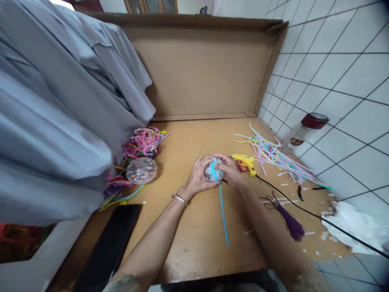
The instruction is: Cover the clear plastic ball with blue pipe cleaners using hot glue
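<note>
A clear faceted plastic ball (208,174) sits between my two hands over the middle of the table. My left hand (197,176) wraps round its left side, with a metal bangle on that wrist. On the right side my right hand (230,169) closes on the ball, its thumb near a blue pipe cleaner (224,215). One stretch of that pipe cleaner crosses the ball's face; the rest hangs straight down toward the table's front. Just right of my right hand lies a yellow glue gun (244,161), with red-handled scissors (240,166) partly hidden there.
Another clear plastic piece (142,170) rests by tangled colourful pipe cleaners (146,142) at left, beside a grey curtain (60,101). A black phone (107,243) lies in front. Rightward are pastel pipe cleaners (273,156), purple thread (290,223), a black cord (298,204) and a jar (304,132).
</note>
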`<state>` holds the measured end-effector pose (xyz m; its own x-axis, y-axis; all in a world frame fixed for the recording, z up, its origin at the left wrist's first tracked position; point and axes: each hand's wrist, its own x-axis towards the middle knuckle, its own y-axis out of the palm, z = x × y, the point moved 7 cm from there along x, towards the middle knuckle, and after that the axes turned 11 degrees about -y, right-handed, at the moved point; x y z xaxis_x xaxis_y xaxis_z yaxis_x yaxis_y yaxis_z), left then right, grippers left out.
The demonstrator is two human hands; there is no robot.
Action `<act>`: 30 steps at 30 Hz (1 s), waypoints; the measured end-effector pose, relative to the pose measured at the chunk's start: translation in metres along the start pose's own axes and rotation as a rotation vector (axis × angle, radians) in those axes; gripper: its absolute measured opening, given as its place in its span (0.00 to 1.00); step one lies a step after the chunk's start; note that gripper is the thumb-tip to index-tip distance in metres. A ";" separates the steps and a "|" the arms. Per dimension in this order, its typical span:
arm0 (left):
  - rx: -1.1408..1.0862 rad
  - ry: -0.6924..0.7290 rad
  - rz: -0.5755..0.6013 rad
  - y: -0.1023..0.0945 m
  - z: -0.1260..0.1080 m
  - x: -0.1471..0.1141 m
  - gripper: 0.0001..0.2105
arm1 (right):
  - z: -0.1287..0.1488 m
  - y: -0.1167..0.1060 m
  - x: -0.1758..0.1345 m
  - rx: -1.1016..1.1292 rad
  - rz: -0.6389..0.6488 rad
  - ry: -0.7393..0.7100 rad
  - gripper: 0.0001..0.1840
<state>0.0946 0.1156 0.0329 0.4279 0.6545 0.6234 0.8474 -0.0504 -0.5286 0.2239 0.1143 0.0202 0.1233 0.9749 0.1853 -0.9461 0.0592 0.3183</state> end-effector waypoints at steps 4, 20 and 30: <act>-0.012 0.015 -0.013 -0.001 -0.001 0.001 0.40 | -0.001 -0.001 0.000 0.007 -0.014 0.010 0.23; -0.033 0.015 -0.010 -0.003 -0.002 0.001 0.32 | -0.001 0.004 0.000 0.103 -0.012 0.031 0.21; -0.078 0.000 -0.024 -0.004 0.000 0.001 0.32 | -0.003 0.004 0.000 0.111 -0.008 0.028 0.21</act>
<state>0.0916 0.1169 0.0359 0.4073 0.6559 0.6355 0.8791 -0.0931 -0.4674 0.2194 0.1154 0.0185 0.1207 0.9802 0.1569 -0.9059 0.0442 0.4211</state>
